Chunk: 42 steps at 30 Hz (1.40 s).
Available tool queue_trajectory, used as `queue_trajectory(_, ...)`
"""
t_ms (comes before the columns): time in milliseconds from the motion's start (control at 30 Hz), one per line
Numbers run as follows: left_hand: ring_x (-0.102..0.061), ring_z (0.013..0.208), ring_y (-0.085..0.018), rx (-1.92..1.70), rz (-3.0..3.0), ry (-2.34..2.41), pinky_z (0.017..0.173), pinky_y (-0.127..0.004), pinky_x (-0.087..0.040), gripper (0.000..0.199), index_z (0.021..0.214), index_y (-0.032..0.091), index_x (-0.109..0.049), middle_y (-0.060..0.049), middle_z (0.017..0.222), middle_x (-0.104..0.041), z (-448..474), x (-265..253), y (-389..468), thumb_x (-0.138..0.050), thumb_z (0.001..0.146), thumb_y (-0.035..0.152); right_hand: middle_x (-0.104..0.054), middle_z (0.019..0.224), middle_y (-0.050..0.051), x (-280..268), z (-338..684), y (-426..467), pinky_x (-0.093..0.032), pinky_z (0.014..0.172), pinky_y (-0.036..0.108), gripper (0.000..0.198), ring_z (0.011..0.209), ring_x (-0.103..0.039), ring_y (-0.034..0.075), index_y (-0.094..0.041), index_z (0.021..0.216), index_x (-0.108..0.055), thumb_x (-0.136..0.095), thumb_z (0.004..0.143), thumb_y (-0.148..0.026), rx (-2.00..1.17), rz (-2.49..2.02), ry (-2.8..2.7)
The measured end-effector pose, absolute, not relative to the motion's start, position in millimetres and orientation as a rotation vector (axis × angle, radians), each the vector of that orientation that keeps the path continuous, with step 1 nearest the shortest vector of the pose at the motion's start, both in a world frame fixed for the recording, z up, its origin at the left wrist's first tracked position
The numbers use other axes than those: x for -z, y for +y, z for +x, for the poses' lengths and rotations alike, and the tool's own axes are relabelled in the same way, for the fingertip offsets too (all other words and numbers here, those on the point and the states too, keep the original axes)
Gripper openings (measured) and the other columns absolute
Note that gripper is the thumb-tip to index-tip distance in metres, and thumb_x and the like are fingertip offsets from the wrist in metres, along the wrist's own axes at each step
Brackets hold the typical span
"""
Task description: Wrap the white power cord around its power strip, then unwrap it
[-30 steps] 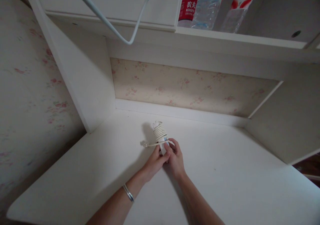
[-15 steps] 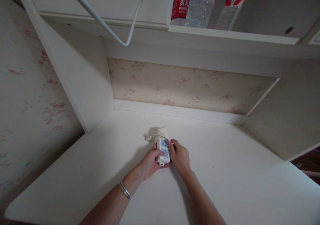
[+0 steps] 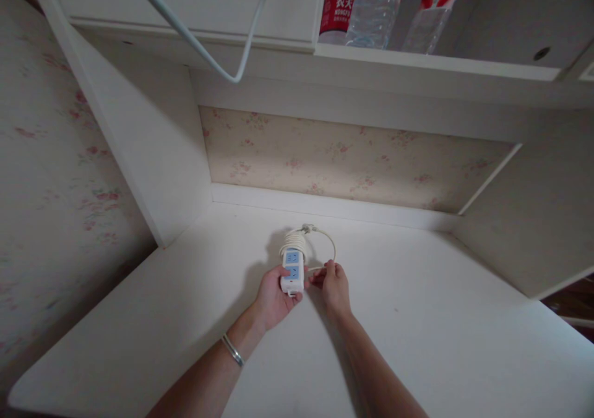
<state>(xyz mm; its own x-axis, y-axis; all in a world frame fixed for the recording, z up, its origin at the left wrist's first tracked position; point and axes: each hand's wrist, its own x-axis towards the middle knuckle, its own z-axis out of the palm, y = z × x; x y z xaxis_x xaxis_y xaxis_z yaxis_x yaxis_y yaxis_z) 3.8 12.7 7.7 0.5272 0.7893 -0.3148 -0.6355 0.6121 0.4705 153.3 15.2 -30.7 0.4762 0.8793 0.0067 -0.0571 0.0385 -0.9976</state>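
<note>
A white power strip [image 3: 292,277] with blue socket faces rests in my left hand [image 3: 273,291], thumb on top and fingers underneath. Its cream cord [image 3: 293,242] is wound in several turns around the far end. One loose length of the cord arcs out to the right, and my right hand [image 3: 335,287] pinches it between thumb and fingers. The plug [image 3: 307,227] is at the far side of that loop, just beyond the coil. Both hands are over the white desk [image 3: 408,344].
Overhead, a shelf [image 3: 431,64] carries several plastic bottles, one with a red label [image 3: 338,10]. A pale bent rod [image 3: 234,79] hangs in front of the upper cabinet. White side panels [image 3: 153,146] and a floral-papered wall [image 3: 343,152] enclose the desk's back.
My right hand has moved off the strip's side and drawn a loop of cord out to the right. The plug has swung from the coil's left to beyond it. The strip has shifted slightly left.
</note>
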Motion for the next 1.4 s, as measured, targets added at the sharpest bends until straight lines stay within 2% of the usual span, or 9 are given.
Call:
queue_trajectory(133,-0.056,0.051,-0.010,-0.891,0.404,0.557,0.033,-0.016,-0.030,0.032,0.102,0.011,-0.060,-0.008,0.090,-0.067,0,-13,12,-0.056,0.071,0.020,-0.064,0.068,0.001,31,154,18,-0.054,0.060,0.033,0.029,0.060,-0.064,0.018,-0.021,0.084,-0.050,-0.045,0.084,-0.050,-1.011,-1.217,-0.707)
queue_trajectory(300,-0.053,0.045,-0.008,-0.766,0.592,0.558,0.030,-0.016,-0.022,0.033,0.100,0.013,-0.059,-0.009,0.093,-0.067,-7,-18,11,-0.059,0.076,0.035,-0.065,0.070,0.000,24,163,18,-0.054,0.065,0.033,0.025,0.062,-0.063,0.016,-0.021,0.082,-0.050,-0.056,0.080,-0.045,-1.066,-1.082,-0.567)
queue_trajectory(467,-0.056,0.044,-0.010,-0.483,0.859,0.615,0.029,-0.016,-0.016,0.044,0.113,0.014,-0.055,-0.014,0.096,-0.068,-19,-20,13,-0.060,0.074,0.034,-0.061,0.067,-0.003,21,177,21,-0.049,0.056,0.024,0.019,0.059,-0.058,0.012,-0.021,0.079,-0.053,-0.060,0.078,-0.038,-1.040,-0.940,-0.530)
queue_trajectory(633,-0.059,0.045,-0.012,-0.368,0.978,0.721,0.028,-0.016,-0.015,0.049,0.116,0.015,-0.054,-0.013,0.092,-0.069,-23,-17,16,-0.062,0.072,0.034,-0.062,0.071,-0.004,17,204,24,-0.047,0.059,0.024,0.020,0.064,-0.056,0.011,-0.022,0.081,-0.055,-0.064,0.076,-0.039,-0.960,-0.889,-0.479)
queue_trajectory(700,-0.058,0.045,-0.011,-0.428,0.906,0.780,0.029,-0.016,-0.016,0.045,0.112,0.013,-0.057,-0.013,0.090,-0.069,-22,-13,20,-0.061,0.073,0.036,-0.063,0.075,-0.004,15,217,25,-0.048,0.061,0.023,0.022,0.065,-0.056,0.010,-0.023,0.082,-0.054,-0.065,0.075,-0.040,-0.916,-0.851,-0.451)
queue_trajectory(933,-0.055,0.047,-0.008,-0.781,0.596,0.828,0.031,-0.015,-0.026,0.038,0.104,0.011,-0.059,-0.010,0.092,-0.067,-21,-10,32,-0.063,0.072,0.033,-0.059,0.072,-0.007,16,224,24,-0.045,0.050,0.019,0.023,0.051,-0.050,0.006,-0.024,0.082,-0.052,-0.069,0.073,-0.038,-0.884,-0.836,-0.344)
queue_trajectory(1167,-0.053,0.046,-0.008,-0.833,0.611,0.662,0.030,-0.016,-0.023,0.036,0.106,0.015,-0.057,-0.009,0.095,-0.066,-18,-20,20,-0.061,0.075,0.033,-0.067,0.083,0.002,19,206,24,-0.051,0.052,0.028,0.013,0.053,-0.057,0.012,-0.021,0.080,-0.056,-0.062,0.080,-0.032,-1.178,-0.927,-0.471)
queue_trajectory(1267,-0.052,0.044,-0.008,-0.786,0.669,0.636,0.030,-0.016,-0.021,0.037,0.106,0.014,-0.056,-0.010,0.094,-0.067,-15,-22,15,-0.060,0.075,0.034,-0.068,0.085,0.006,14,197,21,-0.053,0.057,0.032,0.018,0.056,-0.061,0.014,-0.019,0.079,-0.058,-0.055,0.084,-0.035,-1.378,-0.960,-0.538)
queue_trajectory(1400,-0.054,0.043,-0.009,-0.656,0.763,0.620,0.030,-0.016,-0.018,0.042,0.111,0.014,-0.055,-0.013,0.096,-0.067,-13,-23,9,-0.059,0.075,0.035,-0.067,0.080,0.004,7,182,13,-0.053,0.065,0.032,0.024,0.065,-0.063,0.016,-0.019,0.089,-0.062,-0.054,0.084,-0.041,-1.542,-0.932,-0.719)
